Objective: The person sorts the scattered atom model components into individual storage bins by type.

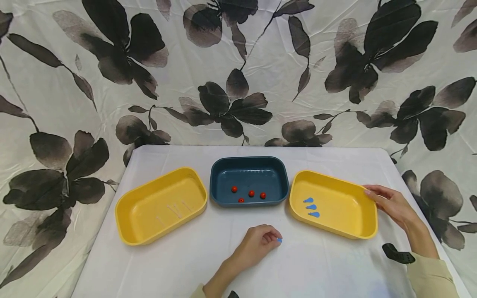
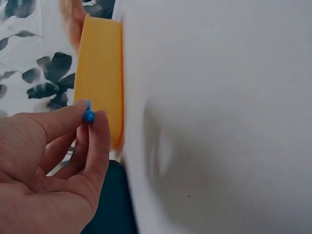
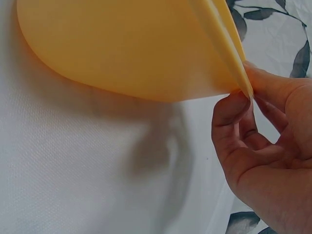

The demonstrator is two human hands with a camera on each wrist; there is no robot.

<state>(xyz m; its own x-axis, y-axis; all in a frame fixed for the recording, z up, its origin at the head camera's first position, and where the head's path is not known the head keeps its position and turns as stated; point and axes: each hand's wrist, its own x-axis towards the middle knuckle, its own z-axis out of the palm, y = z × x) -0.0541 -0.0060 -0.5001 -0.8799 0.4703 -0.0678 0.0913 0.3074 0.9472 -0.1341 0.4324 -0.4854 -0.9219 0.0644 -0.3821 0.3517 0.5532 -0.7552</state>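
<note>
Between thumb and fingertip my left hand (image 1: pixel 257 246) pinches a small blue piece with a rounded end (image 2: pixel 88 116), above the white cloth in front of the trays. At the right, my right hand (image 1: pixel 396 207) grips the rim of the right yellow tray (image 1: pixel 357 231) at its outer end, with the thumb on one side of the wall and fingers on the other in the right wrist view. Inside that tray lie three blue teardrop-shaped pieces (image 1: pixel 311 207), grouped near its left end. The left wrist view shows the tray's side beyond the left hand.
A dark blue tray (image 1: pixel 249 162) at the back middle holds several small red beads (image 1: pixel 251 193). In the left yellow tray (image 1: pixel 139 207) lie several thin, pale see-through sticks (image 1: pixel 175 210). A floral cloth (image 1: pixel 231 62) hangs behind the table.
</note>
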